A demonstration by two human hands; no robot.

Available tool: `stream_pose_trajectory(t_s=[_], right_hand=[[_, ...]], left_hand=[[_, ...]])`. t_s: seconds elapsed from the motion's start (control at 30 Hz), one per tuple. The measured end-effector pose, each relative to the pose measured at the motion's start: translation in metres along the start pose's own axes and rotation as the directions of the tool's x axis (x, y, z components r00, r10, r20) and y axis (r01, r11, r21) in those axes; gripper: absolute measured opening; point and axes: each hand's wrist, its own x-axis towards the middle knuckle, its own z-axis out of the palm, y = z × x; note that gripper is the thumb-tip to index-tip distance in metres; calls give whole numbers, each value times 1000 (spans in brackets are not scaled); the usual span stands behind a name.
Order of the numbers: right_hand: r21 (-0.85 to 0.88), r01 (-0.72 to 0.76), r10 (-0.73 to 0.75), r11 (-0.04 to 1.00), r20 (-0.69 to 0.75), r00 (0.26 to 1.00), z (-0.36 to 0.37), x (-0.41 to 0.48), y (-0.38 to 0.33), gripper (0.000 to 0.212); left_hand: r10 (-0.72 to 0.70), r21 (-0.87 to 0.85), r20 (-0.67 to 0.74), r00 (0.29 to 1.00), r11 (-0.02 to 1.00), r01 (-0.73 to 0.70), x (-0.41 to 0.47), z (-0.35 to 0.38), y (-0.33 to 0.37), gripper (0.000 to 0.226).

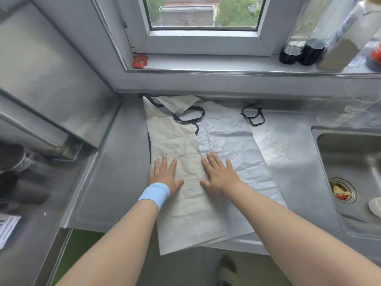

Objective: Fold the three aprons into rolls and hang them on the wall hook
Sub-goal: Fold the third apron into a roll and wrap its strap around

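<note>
Left hand (165, 174) and right hand (219, 175) press flat, fingers spread, gripping nothing, on stacked aprons (177, 139) on the counter (99, 172), straps (190, 115) toward twelve o'clock. No roll started; none hung.

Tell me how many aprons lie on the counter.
2: a beige apron under the left hand, and a pale blue apron beneath it, showing at right. A third may lie hidden.
</note>
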Motion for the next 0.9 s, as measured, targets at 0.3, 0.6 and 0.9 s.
stream_pose_trajectory(t_s=[0.3,0.6,0.9], right_hand=[[63,-98,104,993,-101,989,-12,-7,10,65],[220,-639,639,737,78,765,4,-98,57,106],[679,-378,612,629,-133,780,9,-122,68,74]], left_hand=[[184,105,-194,964,981,-166,-7,-14,30,61],[324,81,-60,944,944,-319,-58,21,106,69],[259,150,-46,965,957,-249,-65,43,118,85]])
